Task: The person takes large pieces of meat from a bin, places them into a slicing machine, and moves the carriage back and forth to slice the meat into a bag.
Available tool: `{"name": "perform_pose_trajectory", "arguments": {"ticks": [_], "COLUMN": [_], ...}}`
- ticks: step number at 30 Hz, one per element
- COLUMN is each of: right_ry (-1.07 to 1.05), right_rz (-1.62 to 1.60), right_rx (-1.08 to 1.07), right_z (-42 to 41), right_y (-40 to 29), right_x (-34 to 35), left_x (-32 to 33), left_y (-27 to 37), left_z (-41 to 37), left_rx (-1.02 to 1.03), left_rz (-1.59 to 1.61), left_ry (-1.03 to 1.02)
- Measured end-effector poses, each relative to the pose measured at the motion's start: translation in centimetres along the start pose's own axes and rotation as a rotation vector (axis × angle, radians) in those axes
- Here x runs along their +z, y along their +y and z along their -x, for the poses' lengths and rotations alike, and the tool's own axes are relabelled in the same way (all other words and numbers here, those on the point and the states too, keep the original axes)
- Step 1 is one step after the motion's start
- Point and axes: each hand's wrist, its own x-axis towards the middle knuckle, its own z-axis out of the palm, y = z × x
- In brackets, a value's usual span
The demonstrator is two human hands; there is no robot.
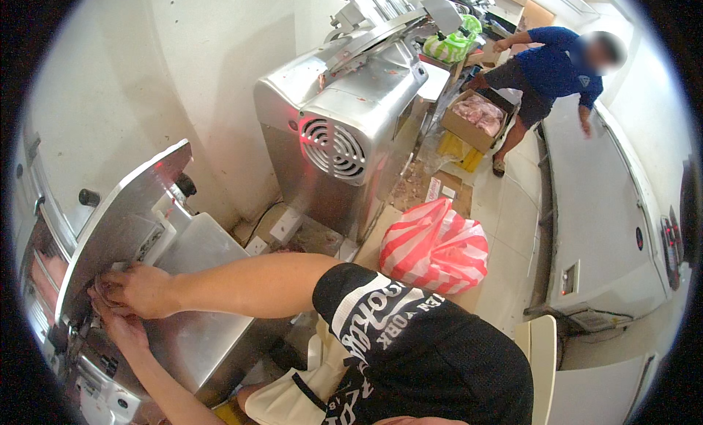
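My right hand (137,290) reaches in beside the broad metal plate (123,222) of a stainless-steel meat slicer (192,266). Just below it, my left hand (126,329) comes up from the bottom, and the fingers of both hands meet close to the lower part of the plate. Something thin and greyish shows at the right fingers; what it is, and how firmly either hand grips, cannot be made out. Behind the plate, pinkish meat (46,274) is partly visible. Dark knobs (89,197) stick out near the wall.
A second stainless machine (335,128) with a round vent stands ahead. A red-striped plastic bag (434,246) sits right of my arm. A person (549,73) stands beyond, near a cardboard box (475,120) of meat. A long white chest freezer (593,205) lines the right side.
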Motion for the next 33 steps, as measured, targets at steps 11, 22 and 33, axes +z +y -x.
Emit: {"name": "perform_pose_trajectory", "arguments": {"ticks": [11,22,33], "right_ry": [-0.239,0.146,0.127], "right_rz": [0.097,-0.075,0.068], "right_rx": [0.062,-0.012,-0.097], "right_z": [1.1,0.5,0.3], "right_y": [-0.6,0.5,0.7], "right_x": [-1.6,0.7,1.3], "left_x": [-1.9,-1.8,-1.1], "left_y": [-0.7,-0.7,-0.6], "left_z": [-1.9,-1.2,-0.6], "left_rx": [0.049,0.123,0.158], "left_rz": [-0.083,-0.136,-0.148], "left_ry": [0.052,0.052,-0.005]}}
